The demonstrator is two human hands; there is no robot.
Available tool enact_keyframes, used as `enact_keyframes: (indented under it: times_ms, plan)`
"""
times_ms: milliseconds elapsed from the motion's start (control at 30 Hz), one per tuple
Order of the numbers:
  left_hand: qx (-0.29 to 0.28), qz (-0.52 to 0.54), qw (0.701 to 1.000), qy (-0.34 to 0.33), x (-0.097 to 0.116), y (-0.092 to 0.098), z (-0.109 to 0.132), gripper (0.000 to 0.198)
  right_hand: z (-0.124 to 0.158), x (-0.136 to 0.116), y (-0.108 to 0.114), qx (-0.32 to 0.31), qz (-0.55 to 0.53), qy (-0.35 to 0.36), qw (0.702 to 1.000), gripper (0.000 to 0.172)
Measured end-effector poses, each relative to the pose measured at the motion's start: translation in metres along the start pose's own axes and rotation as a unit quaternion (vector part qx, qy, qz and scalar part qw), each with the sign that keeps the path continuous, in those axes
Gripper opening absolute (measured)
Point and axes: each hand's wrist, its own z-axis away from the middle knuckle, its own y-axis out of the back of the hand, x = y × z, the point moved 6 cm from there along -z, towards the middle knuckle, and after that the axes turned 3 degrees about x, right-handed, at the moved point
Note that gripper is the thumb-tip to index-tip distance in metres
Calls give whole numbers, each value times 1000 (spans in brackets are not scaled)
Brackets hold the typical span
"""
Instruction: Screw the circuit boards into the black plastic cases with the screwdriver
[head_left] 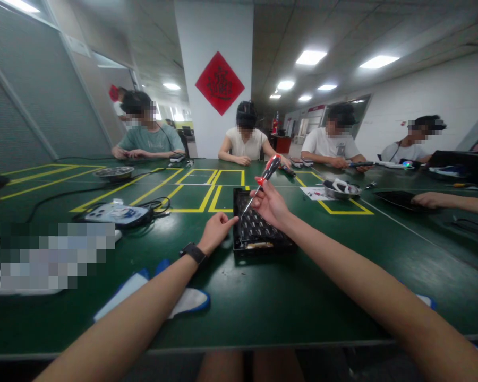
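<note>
In my right hand (273, 204) is a screwdriver (270, 168) with a red and black handle, its shaft slanting down to the left. Its tip reaches into the left part of a shallow black plastic case (265, 225) with rows of small shiny pieces inside. My left hand (215, 232), with a dark watch on the wrist, is at the case's left edge, fingers curled and thumb over the rim. A pale strip lies at the near end of the case. Whether the tip touches a screw is too small to tell.
White and blue gloves (189, 302) lie under my left forearm. A phone-like device (117, 213) with coiled cables is at left. Metal bowls (113, 173) stand farther back. Several people sit around the green table (302, 297); a co-worker's hand (432, 200) holds a dark tray at right.
</note>
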Motion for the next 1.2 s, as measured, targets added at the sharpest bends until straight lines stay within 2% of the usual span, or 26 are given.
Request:
enact_keyframes:
  times_ms: [167, 233, 300, 333, 367, 400, 467, 500, 567, 667, 833, 933, 1033, 1100, 1167, 1200]
  plan:
    - [-91, -81, 992, -23, -5, -16, 1, 38, -25, -6, -7, -6, 18, -64, 998, 20]
    - [-109, -99, 989, -20, -6, -19, 1, 37, -33, -20, -1, 4, 97, -78, 992, 17]
    - [-110, -106, 988, -20, -6, -20, 1, 36, -37, -37, 17, 33, 258, -85, 962, 17]
    - [-107, -106, 988, -20, -6, -19, 1, 35, -36, -45, 29, 43, 367, -94, 925, 19]
    - [-105, -105, 989, -20, -6, -19, 0, 34, -32, -52, 44, 54, 488, -112, 864, 21]
    - [-103, -103, 989, -20, -6, -18, 0, 33, -26, -58, 59, 57, 607, -136, 781, 24]
    - [-101, -100, 990, -17, -6, -18, 0, 32, -9, -65, 87, 36, 788, -185, 587, 34]
    - [-98, -98, 990, -14, -6, -17, 1, 32, 1, -67, 99, 42, 807, -197, 555, 33]
    - [-94, -93, 991, -11, -5, -17, 1, 32, 20, -66, 117, 49, 824, -216, 521, 33]
    - [-86, -74, 994, -9, -4, -16, 2, 31, 39, -62, 131, 64, 843, -219, 488, 32]
    - [-72, -49, 996, 4, -2, -12, 5, 33, 50, -48, 135, 72, 861, -208, 458, 30]
    - [-67, -53, 996, 3, 0, -10, 6, 33, 52, -46, 125, 73, 870, -194, 448, 29]
    - [-45, -59, 997, 1, 0, -7, 6, 37, 47, -50, 101, 75, 882, -141, 443, 35]
    - [-25, -54, 998, 8, -4, -6, 5, 41, 40, -45, 76, 37, 874, -78, 478, 35]
    - [-8, -42, 999, 26, -9, -5, 4, 44, 33, -30, 51, -48, 832, -17, 552, 25]
    - [-2, -36, 999, 36, -12, -5, 3, 44, 31, -22, 43, -76, 815, -9, 574, 19]
